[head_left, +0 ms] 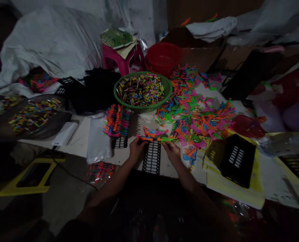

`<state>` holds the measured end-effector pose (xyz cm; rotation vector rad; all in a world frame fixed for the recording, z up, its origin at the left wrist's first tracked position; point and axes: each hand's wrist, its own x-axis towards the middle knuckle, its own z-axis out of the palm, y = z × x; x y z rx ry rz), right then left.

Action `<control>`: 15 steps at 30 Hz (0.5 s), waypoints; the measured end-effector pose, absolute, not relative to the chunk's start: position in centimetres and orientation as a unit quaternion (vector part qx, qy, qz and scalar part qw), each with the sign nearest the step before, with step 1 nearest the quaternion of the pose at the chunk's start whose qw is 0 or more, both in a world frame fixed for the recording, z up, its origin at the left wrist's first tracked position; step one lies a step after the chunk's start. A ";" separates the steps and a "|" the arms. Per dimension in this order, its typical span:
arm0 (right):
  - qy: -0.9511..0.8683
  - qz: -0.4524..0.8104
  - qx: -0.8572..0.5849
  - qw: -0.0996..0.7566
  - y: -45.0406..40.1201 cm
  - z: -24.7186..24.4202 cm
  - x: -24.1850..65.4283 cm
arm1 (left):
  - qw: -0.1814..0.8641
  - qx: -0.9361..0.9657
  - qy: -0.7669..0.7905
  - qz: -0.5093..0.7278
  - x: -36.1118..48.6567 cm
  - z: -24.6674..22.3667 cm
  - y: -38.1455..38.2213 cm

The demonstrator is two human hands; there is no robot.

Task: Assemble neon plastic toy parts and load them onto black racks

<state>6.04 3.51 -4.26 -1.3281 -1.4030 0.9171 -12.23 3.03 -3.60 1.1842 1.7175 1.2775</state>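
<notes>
My left hand (137, 149) pinches the end of a small orange and blue plastic piece (146, 138). My right hand (171, 151) has its fingers closed on a green and orange plastic piece (167, 138). Both pieces lie at the top end of a black slotted rack (151, 158) between my hands. Just beyond them sits another blue and orange piece (153, 131). A large pile of colourful plastic pieces (189, 117) spreads to the right of my hands. Left of them stands a stacked row of similar pieces (116, 121) on a second black rack (119, 142).
A green basin (144, 108) of small coloured parts stands behind my hands, near red basins (163, 57). Clear plastic bags (98, 139), a white power bank (65, 133) and black racks (99, 89) are at left. A black basket (238, 161) lies at right.
</notes>
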 end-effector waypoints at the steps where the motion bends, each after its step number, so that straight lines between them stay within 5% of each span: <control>1: -0.579 0.367 -0.550 0.478 3.6 -4.7 6.0 | 0.338 0.461 0.659 0.489 -12.3 -3.9 3.2; 15: -0.682 0.189 -0.588 0.392 3.9 -4.0 6.2 | 0.299 0.518 0.655 0.462 -12.2 -3.6 4.1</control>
